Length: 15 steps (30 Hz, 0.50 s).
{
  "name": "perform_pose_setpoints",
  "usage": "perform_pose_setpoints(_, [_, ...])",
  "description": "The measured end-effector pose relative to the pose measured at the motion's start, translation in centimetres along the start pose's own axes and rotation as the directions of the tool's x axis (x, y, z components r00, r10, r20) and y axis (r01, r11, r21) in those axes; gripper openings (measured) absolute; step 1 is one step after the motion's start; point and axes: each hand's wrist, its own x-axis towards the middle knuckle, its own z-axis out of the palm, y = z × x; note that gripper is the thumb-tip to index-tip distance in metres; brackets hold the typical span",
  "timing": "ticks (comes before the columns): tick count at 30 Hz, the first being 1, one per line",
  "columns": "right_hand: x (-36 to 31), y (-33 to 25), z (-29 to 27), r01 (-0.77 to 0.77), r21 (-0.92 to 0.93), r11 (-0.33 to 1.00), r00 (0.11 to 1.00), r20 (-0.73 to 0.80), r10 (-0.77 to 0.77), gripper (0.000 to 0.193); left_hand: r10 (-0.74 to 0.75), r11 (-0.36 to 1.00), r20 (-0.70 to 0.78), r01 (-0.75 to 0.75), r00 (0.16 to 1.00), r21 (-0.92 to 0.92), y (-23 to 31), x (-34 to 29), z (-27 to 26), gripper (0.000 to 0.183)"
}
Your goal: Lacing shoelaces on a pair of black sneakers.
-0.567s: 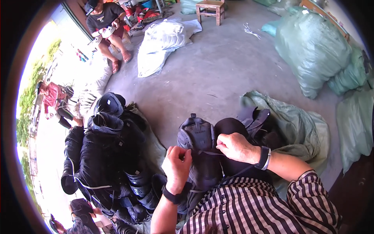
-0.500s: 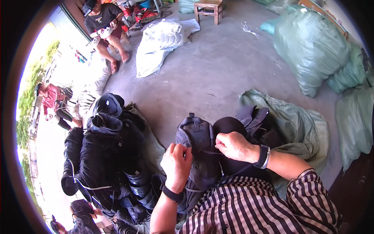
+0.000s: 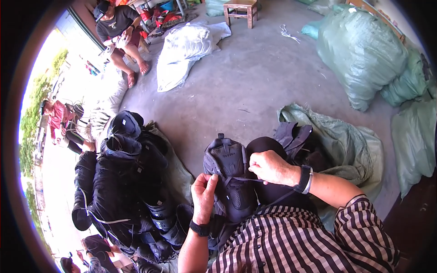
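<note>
A dark grey shoe upper [image 3: 241, 200] lies in front of me over my lap, its tongue [image 3: 230, 159] pointing away. My left hand [image 3: 203, 195] is closed in a pinch at the upper's left edge, thumb and forefinger together on the shoelace. Over its right side my right hand [image 3: 273, 168] pinches too; the lace end in its fingertips is barely visible. A thin dark shoelace [image 3: 246, 179] crosses the upper below the tongue toward the right hand. A rounded black form [image 3: 264, 144], perhaps my knee, shows beyond the right hand.
A heap of black shoe uppers [image 3: 120, 182] stands at my left. More dark uppers [image 3: 293, 136] lie on a green woven sack [image 3: 350, 145] at right. Full green bags [image 3: 359, 54], a white sack [image 3: 186, 50] and a wooden stool [image 3: 240, 11] are farther off. People sit [image 3: 119, 32] at left.
My left hand has turned from a curled fist to an upright pinch beside the upper. My right hand has shifted slightly left. The shoe's toe shows more fully now.
</note>
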Motion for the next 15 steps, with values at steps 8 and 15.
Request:
perform_pose_setpoints(8, [1.1,1.1,0.4,0.498,-0.52,0.694,0.841,0.097,-0.531,0.007,0.184,0.946,0.025,-0.184,0.983,0.268,0.2,0.6,-0.5,0.02])
perform_pose_setpoints(15, [0.7,-1.6,-1.7,0.666,-0.687,0.29,0.626,0.304,-0.718,0.002,0.402,0.373,0.448,-0.59,0.798,0.716,4.4,1.9,-1.7,0.015])
